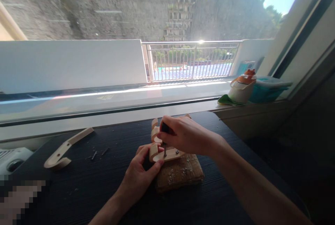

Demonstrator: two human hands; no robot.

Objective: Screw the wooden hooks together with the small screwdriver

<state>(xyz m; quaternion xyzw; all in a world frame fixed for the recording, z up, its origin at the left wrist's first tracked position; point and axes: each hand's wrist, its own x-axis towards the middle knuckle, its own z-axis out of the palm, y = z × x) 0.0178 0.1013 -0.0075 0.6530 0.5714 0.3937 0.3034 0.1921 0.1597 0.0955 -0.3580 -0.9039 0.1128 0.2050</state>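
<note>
My right hand (180, 132) is closed around the dark handle of a screwdriver (165, 148), which stands upright with its tip down on a pale wooden hook (171, 155). My left hand (141, 167) grips the curved end of that hook, thumb in front and fingers behind. The hook lies on a rough brown wooden board (180, 176), and a screw (177, 151) shows in it to the right of the screwdriver. Another wooden hook (155, 132) is partly hidden behind my right hand.
A loose wooden hook (59, 153) with two holes lies at the left of the dark table (104, 190). Several screws (93, 155) lie beside it. On the sill at right stand a white container (240, 90) with a brown top and a teal basket (269, 90).
</note>
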